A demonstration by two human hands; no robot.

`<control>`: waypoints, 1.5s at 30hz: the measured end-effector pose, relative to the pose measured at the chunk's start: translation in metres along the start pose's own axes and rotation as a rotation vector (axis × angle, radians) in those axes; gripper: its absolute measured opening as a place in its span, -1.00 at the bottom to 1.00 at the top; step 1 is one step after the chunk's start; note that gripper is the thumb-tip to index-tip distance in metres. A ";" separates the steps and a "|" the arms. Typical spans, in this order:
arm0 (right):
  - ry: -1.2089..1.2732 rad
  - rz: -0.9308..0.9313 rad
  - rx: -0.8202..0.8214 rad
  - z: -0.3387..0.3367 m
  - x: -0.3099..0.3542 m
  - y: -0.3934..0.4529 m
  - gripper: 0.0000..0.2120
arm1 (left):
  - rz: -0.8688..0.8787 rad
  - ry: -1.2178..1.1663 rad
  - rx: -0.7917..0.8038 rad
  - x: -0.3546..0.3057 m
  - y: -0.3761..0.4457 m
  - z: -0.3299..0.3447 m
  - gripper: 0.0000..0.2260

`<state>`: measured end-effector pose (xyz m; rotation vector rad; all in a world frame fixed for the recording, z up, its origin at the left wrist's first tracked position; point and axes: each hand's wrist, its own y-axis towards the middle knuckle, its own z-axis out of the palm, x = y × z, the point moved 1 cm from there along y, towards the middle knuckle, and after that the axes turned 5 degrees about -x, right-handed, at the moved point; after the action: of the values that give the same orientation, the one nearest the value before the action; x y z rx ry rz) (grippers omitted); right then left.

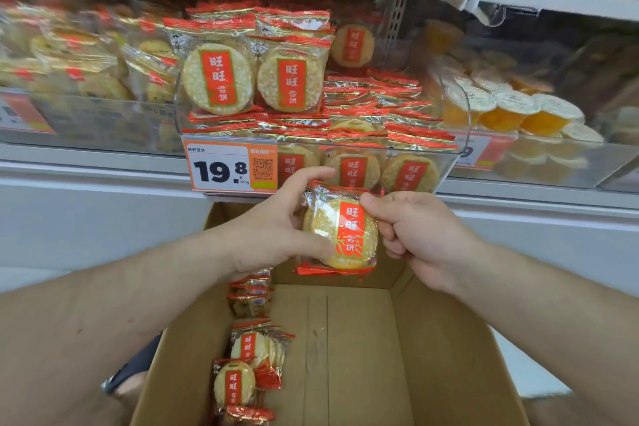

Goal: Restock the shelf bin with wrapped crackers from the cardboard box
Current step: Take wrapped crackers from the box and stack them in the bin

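Your left hand point(287, 218) and right hand point(411, 228) both curl their fingers around the crackers point(340, 235), held above the box point(363, 339), below the bin point(453, 149). It's heaped; pushing them in may topple the packs.

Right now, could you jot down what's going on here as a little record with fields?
place: shop shelf with clear bins
held: small stack of wrapped crackers, above the box
left hand: grips the stack's left side
right hand: pinches the stack's right edge
bin: heaped with the same crackers, two packs upright at the front left
box: open, mostly bare floor, a few packs along its left wall
price tag: reads 19.8
next bin right: orange jelly cups
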<state>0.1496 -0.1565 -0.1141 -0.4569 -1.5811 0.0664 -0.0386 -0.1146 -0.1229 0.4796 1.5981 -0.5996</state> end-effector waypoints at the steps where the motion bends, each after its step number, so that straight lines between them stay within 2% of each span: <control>1: 0.010 -0.002 -0.003 0.001 0.001 0.000 -0.61 | 0.009 -0.004 -0.025 0.000 0.001 0.002 -0.20; 3: 0.012 -0.015 -0.008 0.002 0.004 -0.001 -0.64 | 0.031 0.007 -0.077 -0.001 0.003 0.003 -0.26; 6: -0.020 -0.080 -0.040 0.001 0.012 -0.004 -0.72 | 0.071 -0.008 -0.123 -0.006 0.004 0.002 -0.24; 9: -0.092 -0.141 -0.022 -0.005 0.023 -0.006 -0.40 | 0.122 -0.021 -0.142 -0.015 0.002 0.000 -0.20; 11: -0.151 -0.124 0.062 -0.007 0.028 -0.011 -0.34 | 0.141 -0.031 -0.152 -0.021 0.001 0.001 -0.18; 15: -0.150 -0.137 0.126 -0.008 0.033 -0.018 -0.84 | 0.133 0.018 -0.149 -0.030 0.004 0.002 -0.12; 19: -0.203 -0.133 0.070 -0.011 0.038 -0.012 -0.85 | 0.137 0.076 -0.212 -0.035 0.012 0.003 -0.10; 24: -0.170 -0.147 0.128 -0.011 0.057 -0.019 -0.91 | 0.176 0.052 -0.260 -0.041 0.019 0.004 -0.14; 26: -0.125 -0.165 0.087 -0.015 0.074 -0.018 -0.92 | 0.282 0.193 -0.376 -0.048 0.020 0.002 -0.28; 28: -0.105 -0.172 0.008 -0.022 0.091 -0.006 -0.90 | 0.527 0.547 -0.588 -0.054 0.022 -0.007 -0.51; 30: -0.056 -0.164 -0.065 -0.027 0.106 0.012 -0.79 | 0.748 0.946 -0.766 -0.056 0.025 -0.019 -0.65; 32: 0.020 -0.133 -0.102 -0.027 0.118 0.032 -0.78 | 0.787 1.135 -0.856 -0.053 0.031 -0.029 -0.73; 37: 0.052 -0.082 -0.227 -0.014 0.143 0.082 -0.82 | 0.704 1.223 -0.840 -0.043 0.038 -0.037 -0.81; 40: -0.041 -0.140 -0.310 -0.005 0.155 0.111 -0.74 | 0.719 1.222 -0.847 -0.039 0.039 -0.037 -0.81; 43: -0.107 -0.235 -0.318 0.003 0.163 0.138 -0.61 | 0.748 1.249 -0.838 -0.037 0.041 -0.034 -0.78; 45: -0.122 -0.299 -0.329 0.007 0.165 0.154 -0.61 | 0.763 1.263 -0.837 -0.035 0.041 -0.034 -0.78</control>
<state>0.1820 0.0404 -0.0077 -0.4722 -1.7722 -0.4056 -0.0352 -0.0604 -0.0897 0.8043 2.3587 1.1648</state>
